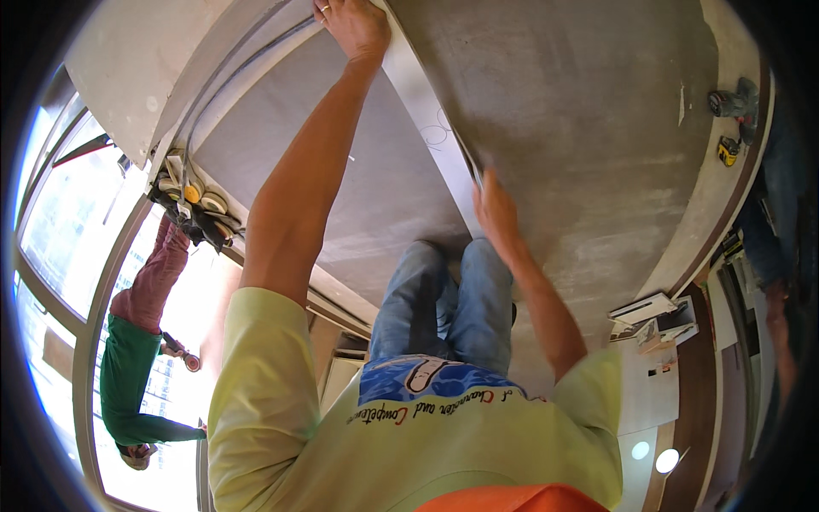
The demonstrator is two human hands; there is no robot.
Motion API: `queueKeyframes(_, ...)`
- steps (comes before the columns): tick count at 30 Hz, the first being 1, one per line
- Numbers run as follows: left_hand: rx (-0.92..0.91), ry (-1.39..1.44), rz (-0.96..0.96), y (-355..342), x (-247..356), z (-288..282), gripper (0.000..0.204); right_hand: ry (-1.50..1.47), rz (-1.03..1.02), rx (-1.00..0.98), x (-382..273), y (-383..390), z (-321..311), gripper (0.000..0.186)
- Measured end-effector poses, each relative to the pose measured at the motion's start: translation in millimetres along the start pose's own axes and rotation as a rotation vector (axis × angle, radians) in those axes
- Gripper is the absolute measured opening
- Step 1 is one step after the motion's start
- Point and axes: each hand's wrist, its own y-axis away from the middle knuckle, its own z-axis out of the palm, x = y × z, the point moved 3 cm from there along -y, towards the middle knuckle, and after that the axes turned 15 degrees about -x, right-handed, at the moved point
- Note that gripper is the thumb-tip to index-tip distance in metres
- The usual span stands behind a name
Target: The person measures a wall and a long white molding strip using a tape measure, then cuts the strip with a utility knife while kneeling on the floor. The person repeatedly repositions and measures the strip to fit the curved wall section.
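Note:
A long pale strip (pixel 414 98) runs diagonally across a large grey-brown panel (pixel 589 128), with pencil-like loops drawn on it. At the strip's far end is my left hand (pixel 357 32), its fingers bent over the left edge; the fingertips are partly cut off by the frame's top. Closer to my knees, my right hand (pixel 496 209) is closed around a slim tool (pixel 476 177) with a greyish, metal-looking end, beside the strip's right edge. Motion blur and the fingers hide the tool's exact kind. A thin dark line shows along that edge just ahead of it.
On the right ledge lie a cordless drill (pixel 732 104) and a yellow tape measure (pixel 728 151). Tape rolls and dark tools (pixel 200 200) crowd the left corner, near a grey cable (pixel 226 78). A person in green (pixel 128 375) is by the windows. Boxes (pixel 653 320) sit lower right.

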Motion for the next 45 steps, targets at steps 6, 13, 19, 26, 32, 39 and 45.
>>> queueKeyframes(6, -0.06, 0.029, -0.067, 1, -1, -1, 0.031, -0.118, 0.063, 0.004, 16, 53, 0, 0.026)
queueKeyframes(13, -0.021, 0.008, -0.003, -2, 4, -4, 0.031, -0.141, -0.216, 0.18, -119, -121, -103, 0.035)
queueKeyframes(19, -0.028, 0.017, -0.025, -2, 4, -6, 0.03, -0.157, -0.208, 0.11, -153, -149, -124, 0.038)
queueKeyframes(26, -0.034, -0.003, -0.052, 1, 3, -5, 0.029, -0.135, -0.159, 0.069, -159, -150, -125, 0.034)
queueKeyframes(32, -0.01, -0.018, -0.033, 0, 3, -4, 0.03, 0.074, -0.261, 0.208, -158, -159, -113, 0.03)
queueKeyframes(39, 0.001, 0.004, -0.006, 1, 2, -4, 0.028, 0.082, -0.301, 0.293, -154, -160, -106, 0.029)
queueKeyframes(45, 0.035, -0.005, 0.003, 4, 1, 1, 0.028, -0.022, -0.285, 0.219, -149, -151, -112, 0.03)
